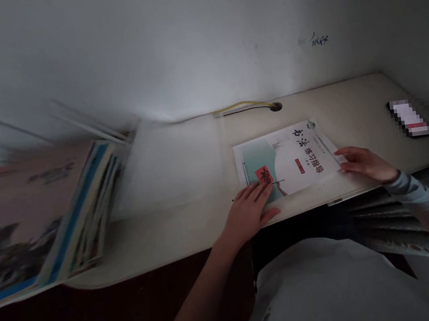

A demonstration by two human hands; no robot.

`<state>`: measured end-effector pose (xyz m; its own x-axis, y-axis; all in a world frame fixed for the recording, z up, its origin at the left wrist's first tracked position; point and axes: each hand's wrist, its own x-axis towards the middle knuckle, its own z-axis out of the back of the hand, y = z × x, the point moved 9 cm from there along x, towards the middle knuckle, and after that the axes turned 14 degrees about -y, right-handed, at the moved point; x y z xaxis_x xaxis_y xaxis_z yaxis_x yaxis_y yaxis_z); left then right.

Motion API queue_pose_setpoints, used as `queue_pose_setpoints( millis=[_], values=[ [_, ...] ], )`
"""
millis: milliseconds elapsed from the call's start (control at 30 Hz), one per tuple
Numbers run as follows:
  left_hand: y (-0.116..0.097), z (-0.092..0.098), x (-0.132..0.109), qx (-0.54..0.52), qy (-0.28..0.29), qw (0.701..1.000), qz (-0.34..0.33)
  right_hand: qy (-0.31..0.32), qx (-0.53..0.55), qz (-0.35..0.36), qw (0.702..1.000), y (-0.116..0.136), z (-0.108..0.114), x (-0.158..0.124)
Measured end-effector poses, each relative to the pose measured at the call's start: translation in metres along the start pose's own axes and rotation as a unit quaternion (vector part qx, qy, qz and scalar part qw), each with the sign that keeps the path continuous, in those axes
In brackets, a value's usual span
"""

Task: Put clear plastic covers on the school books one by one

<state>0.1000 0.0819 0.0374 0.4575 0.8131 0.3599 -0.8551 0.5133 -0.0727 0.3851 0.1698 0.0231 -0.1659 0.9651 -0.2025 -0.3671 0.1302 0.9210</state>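
A calligraphy workbook (288,156) with a white and green cover and a red square lies closed and slanted on the desk. My left hand (247,209) rests on its lower left part, fingers stretched out flat and the thumb apart. At the workbook's right edge is my right hand (365,164), its thumb and fingers pinching the edge near the lower corner. A band wraps the right wrist. What lies under the right fingers is partly hidden.
A blurred stack of books (49,217) stands on the left of the desk (181,211). A phone (408,118) lies at the right. A yellow cable (244,103) runs to a round hole along the wall. Below the front edge, papers (385,212) show at right.
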Motion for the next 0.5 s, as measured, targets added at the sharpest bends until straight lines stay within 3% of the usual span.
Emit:
queue_pose_setpoints(
  millis=[100, 333, 500],
  values=[
    [-0.005, -0.001, 0.015, -0.002, 0.006, 1.0, 0.012, 0.051, 0.0, -0.018, 0.999, -0.002, -0.012, 0.009],
    [-0.015, -0.015, 0.032, -0.004, 0.039, 0.999, 0.011, 0.007, 0.036, 0.049, 0.998, 0.001, -0.001, 0.016],
    [-0.011, -0.003, 0.032, -0.013, 0.009, 1.0, 0.004, -0.012, -0.042, 0.113, 0.993, 0.01, 0.005, 0.018]
  ],
)
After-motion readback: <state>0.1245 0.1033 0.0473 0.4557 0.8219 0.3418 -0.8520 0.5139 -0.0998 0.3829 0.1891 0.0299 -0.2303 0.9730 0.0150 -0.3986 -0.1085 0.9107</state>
